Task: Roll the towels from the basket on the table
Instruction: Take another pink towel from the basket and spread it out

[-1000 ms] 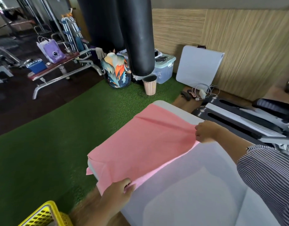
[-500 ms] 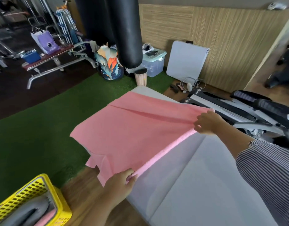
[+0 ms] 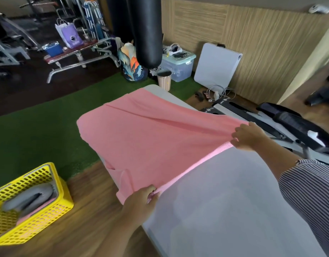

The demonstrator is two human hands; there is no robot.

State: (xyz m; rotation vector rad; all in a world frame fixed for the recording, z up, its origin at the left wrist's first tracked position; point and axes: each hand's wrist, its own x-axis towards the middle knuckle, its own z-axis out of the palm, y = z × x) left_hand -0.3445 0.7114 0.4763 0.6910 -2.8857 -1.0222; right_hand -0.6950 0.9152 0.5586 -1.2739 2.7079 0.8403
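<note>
One yellow basket [image 3: 33, 199] with gray and pink towels inside, one pink towel [image 3: 150, 143] pinched by left hand [image 3: 141, 203] and right hand [image 3: 250, 135], spread over table [image 3: 234, 201]

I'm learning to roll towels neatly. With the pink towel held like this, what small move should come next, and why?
Probably lower the near edge flat onto the table. The left hand and right hand each pinch a near corner of the pink towel, and that edge looks lifted, with creases running across the cloth. It should lie flat before rolling starts.
</note>
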